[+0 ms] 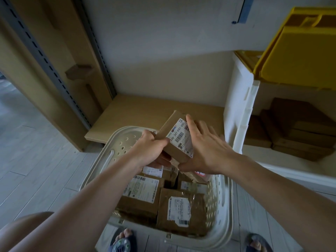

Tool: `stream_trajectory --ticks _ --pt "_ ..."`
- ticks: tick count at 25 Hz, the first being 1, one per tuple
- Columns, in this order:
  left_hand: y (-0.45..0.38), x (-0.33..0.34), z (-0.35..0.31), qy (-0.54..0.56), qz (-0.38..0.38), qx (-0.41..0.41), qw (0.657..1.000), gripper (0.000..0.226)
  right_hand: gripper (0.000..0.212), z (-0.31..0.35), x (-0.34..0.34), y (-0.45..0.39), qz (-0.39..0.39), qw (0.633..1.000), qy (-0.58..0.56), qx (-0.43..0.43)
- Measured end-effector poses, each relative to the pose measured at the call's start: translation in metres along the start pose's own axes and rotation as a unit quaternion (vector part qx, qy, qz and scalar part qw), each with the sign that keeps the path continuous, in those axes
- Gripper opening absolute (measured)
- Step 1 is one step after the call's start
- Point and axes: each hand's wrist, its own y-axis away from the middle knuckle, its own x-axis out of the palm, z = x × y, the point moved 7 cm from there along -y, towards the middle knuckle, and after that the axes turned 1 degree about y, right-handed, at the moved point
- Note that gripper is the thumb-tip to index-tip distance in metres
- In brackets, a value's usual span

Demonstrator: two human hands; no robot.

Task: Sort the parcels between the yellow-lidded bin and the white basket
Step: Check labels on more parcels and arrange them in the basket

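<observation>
Parcel (177, 138) above white basket (221, 202); left hand (151, 146) grips it, right hand (205, 148) spread against it.

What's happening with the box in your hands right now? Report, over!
Left hand grips the parcel; right hand steadies it, fingers mostly straight. Parcel held above white basket. Yellow-lidded bin open at right, nothing blocking.

A plain white wall (163, 42) rises behind a low wooden shelf board (154, 110). A slotted grey metal upright (45, 59) runs along the wooden side panel (60, 73) at left. Pale plank floor (36, 160), dim light.
</observation>
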Motion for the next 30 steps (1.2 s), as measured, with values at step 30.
stream_trajectory --ticks 30 --pt "-0.039 0.034 0.054 -0.365 0.135 0.023 0.921 0.023 0.143 -0.015 0.077 -0.017 0.168 0.975 0.137 -0.038"
